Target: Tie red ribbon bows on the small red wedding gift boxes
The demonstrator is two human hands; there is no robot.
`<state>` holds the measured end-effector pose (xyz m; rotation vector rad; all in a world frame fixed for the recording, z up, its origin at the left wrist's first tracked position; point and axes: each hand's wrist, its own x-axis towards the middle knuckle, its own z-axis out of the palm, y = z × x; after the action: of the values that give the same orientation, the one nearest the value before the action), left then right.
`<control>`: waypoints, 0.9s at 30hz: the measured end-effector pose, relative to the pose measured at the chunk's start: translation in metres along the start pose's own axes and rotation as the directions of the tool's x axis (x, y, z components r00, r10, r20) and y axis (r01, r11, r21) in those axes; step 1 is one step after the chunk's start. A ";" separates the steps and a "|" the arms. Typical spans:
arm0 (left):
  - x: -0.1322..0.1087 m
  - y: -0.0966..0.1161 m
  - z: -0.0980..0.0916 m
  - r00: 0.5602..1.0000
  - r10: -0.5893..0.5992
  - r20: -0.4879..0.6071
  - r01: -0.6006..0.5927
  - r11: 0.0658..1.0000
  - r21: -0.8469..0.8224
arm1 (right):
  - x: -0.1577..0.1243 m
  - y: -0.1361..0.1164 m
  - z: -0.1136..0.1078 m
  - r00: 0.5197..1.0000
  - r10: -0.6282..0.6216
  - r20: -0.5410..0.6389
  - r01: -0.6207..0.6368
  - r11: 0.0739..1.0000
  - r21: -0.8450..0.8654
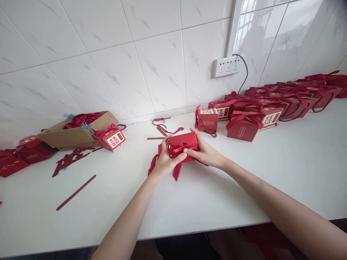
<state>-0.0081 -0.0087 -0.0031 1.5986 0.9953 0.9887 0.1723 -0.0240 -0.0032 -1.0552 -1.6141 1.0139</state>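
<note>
Between my two hands is a red gift box with a red ribbon across its front, one tail hanging down toward the table. My left hand grips the box's left side, its thumb on the ribbon near the middle. On the right side my right hand holds the box, its thumb tip beside the left one. The thumbs partly cover the ribbon, so I cannot tell how it is tied. More ribbon shows behind my left wrist.
Several finished-looking red boxes with bows stand in rows at the right. At left is an opened cardboard box holding ribbon, with a red box beside it. Dark red strips lie on the white table. A power socket is on the tiled wall.
</note>
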 end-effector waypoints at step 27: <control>-0.003 0.001 -0.001 0.999 -0.042 0.002 0.042 0.998 -0.048 | -0.003 -0.003 -0.008 0.984 -0.006 0.180 0.007 1.000 -0.004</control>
<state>-0.0100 -0.0109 -0.0025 1.5324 0.9932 0.9769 0.1799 -0.0266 0.0004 -0.9840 -1.7640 1.1282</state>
